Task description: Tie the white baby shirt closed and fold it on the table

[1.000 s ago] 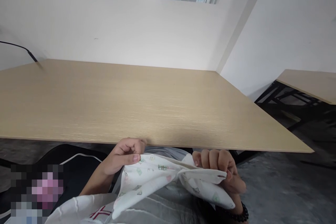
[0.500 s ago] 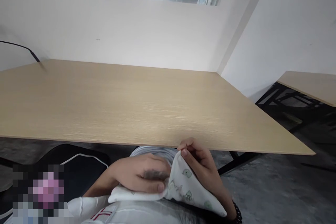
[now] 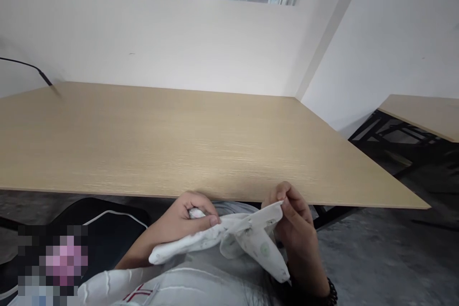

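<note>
White partition walls close in a long, pale wooden bench [image 3: 186, 138] that fills most of the view; a thin black cable [image 3: 27, 68] reaches toward its far left corner, and a second bench [image 3: 423, 114] on a black frame stands well apart to the right.

Just below the near edge of the main bench, over the person's lap, both hands hold a small white cloth [image 3: 233, 239] printed with tiny pale green figures. The cloth is bunched and twisted, and its long axis runs roughly parallel to the bench edge, left to right, sagging a little between the hands.

The left hand [image 3: 182, 222] is closed around the left part of the cloth, thumb pressed over the top, with a loose end trailing out past the wrist, away from the bench. The right hand [image 3: 292, 220], wearing a dark beaded bracelet [image 3: 332, 291], pinches the cloth's upper right corner between thumb and fingertips, close against the bench edge; a pointed flap hangs down from it toward the person's body.

Both hands sit about equally near the bench edge, with the bulk of the cloth between them. A pixelated patch [image 3: 53, 263] covers the lower left corner.
</note>
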A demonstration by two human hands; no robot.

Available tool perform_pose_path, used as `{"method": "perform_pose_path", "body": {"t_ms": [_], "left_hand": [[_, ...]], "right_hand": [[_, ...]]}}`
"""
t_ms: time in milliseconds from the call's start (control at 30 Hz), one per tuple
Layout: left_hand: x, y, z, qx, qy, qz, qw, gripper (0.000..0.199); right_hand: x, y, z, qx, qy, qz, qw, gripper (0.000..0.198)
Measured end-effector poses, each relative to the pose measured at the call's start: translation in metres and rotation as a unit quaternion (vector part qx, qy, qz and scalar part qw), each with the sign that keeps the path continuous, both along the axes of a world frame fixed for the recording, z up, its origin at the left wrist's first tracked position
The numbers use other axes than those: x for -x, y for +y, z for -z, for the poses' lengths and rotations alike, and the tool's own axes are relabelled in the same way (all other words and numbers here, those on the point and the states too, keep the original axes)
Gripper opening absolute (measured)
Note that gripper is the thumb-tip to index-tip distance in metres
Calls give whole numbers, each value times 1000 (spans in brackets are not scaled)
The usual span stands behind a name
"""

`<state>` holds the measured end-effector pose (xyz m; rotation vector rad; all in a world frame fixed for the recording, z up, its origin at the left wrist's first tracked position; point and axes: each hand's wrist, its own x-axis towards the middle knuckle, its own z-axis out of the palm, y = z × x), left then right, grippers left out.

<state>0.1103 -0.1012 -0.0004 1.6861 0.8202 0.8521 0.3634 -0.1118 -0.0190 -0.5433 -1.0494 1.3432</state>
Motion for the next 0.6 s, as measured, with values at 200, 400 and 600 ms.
{"method": "perform_pose_path", "body": {"t_ms": [200, 400, 600], "left_hand": [[21, 6, -5, -55, 94, 94, 990, 47], [9, 1, -5, -171, 261, 81, 946, 19], [-5, -6, 8, -257, 329, 24, 908, 24]], "right_hand": [[-22, 11, 1, 36, -79, 20, 996, 18], [-14, -3, -20, -48, -444, -55, 893, 25], [12, -10, -23, -89, -634, -94, 762, 13]]}}
